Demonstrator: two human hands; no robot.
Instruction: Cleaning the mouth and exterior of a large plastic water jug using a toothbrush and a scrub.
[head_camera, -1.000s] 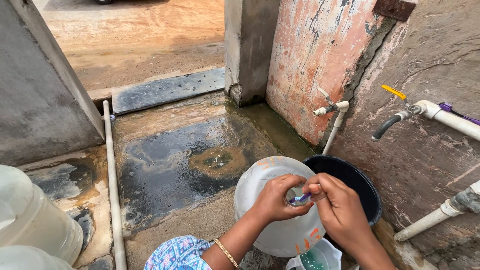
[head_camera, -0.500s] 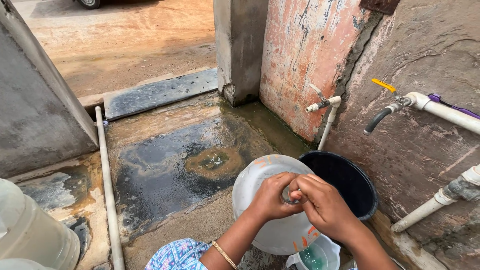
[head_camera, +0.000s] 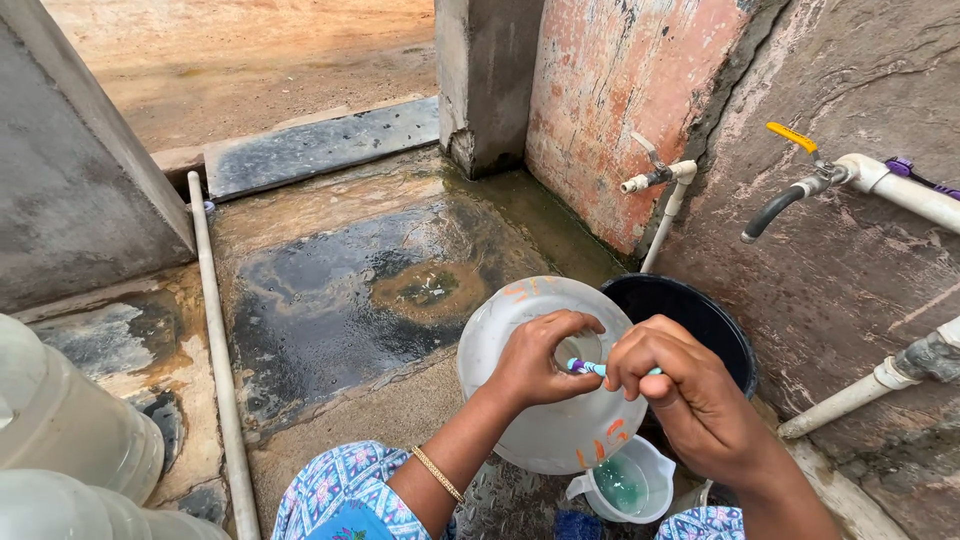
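I see a large translucent white jar with orange marks, tilted so its mouth faces up to me, above the wet concrete floor near the wall corner. The left hand is closed around the rim of the mouth. The right hand is closed on a small brush with a blue and purple handle, its tip at the opening. I judge the step is scrubbing the mouth of the jar. The next move, I think, needs the brush pushed deeper while the left hand keeps the jar steady. Behind the jar stands a black bucket, and below it a small white jug with greenish water. Two taps stick out from the wall.
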